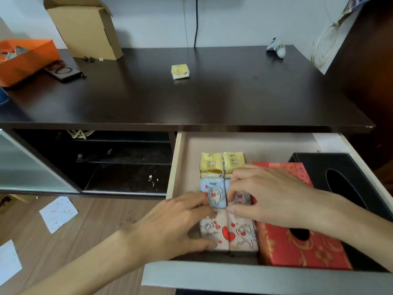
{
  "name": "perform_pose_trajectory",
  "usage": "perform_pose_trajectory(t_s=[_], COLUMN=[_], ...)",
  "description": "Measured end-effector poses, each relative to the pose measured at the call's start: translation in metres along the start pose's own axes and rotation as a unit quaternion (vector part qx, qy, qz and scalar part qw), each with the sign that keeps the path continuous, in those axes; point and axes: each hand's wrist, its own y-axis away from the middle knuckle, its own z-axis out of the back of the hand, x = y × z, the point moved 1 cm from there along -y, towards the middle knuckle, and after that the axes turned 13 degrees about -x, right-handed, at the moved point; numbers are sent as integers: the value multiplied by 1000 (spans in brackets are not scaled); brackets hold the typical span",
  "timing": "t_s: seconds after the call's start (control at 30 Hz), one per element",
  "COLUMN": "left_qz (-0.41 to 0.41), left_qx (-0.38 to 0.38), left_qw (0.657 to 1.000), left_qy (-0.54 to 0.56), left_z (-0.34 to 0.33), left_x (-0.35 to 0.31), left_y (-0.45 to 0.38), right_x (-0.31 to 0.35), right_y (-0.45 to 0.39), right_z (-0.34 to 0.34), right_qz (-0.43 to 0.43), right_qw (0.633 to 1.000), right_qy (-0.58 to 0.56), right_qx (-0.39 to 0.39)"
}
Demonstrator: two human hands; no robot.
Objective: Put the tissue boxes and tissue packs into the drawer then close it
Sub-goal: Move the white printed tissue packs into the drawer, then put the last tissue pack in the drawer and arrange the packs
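Observation:
The drawer (pixel 176 167) stands pulled out under the dark desk. Inside it, a red tissue box (pixel 297 250) lies beside a black tissue box (pixel 340 173) on the right. Left of them sit rows of small tissue packs: two yellow packs (pixel 221 163) at the back, blue heart-print packs (pixel 214 193) in the middle, pink heart-print packs (pixel 229 233) at the front. My left hand (pixel 170 226) grips the left pink pack. My right hand (pixel 265 194) pinches a middle-row pack, covering most of it. One more yellow pack (pixel 180 71) lies on the desk top.
On the desk (pixel 234 92) stand a cardboard box (pixel 85 28) and an orange bag (pixel 23 58) at the back left, a dark phone (pixel 63 72) beside them, and a white game controller (pixel 276 47) at the back right. Papers (pixel 58 212) lie on the wooden floor.

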Motion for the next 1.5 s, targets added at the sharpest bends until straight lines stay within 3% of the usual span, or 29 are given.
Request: perform_pose_trajectory(t_s=[0.17, 0.33, 0.43, 0.6, 0.67, 0.77, 0.87, 1.07, 1.3, 1.5], left_qz=[41, 160, 234, 339, 360, 351, 319, 223, 170, 154], left_qx=[-81, -225, -242, -204, -200, -223, -231, -272, -270, -289], left_qw=[996, 961, 941, 917, 909, 906, 916, 936, 947, 945], left_qy=[-12, -2, -33, -57, -69, -76, -77, -26, -48, -20], left_z=[37, 95, 110, 100, 92, 84, 81, 64, 43, 43], left_x=[17, 90, 144, 200, 210, 209, 193, 132, 89, 73], left_y=[-21, -89, -127, -160, -164, -163, -158, -132, -120, -130], right_x=[-34, -82, -105, -123, -125, -130, -134, -135, -132, -134], right_y=[-73, -190, -265, -370, -401, -424, -410, -306, -210, -158], right_z=[31, 41, 36, 27, 20, 10, 15, 29, 39, 38], right_qz=[-74, -116, -142, -181, -208, -174, -130, -67, -94, -74], right_qw=[978, 948, 950, 956, 956, 975, 986, 983, 994, 994], right_qy=[-130, -191, -185, -130, -110, -79, -54, -53, -7, -34], right_qx=[-145, -227, -207, -191, -176, -112, -85, -161, -57, -75])
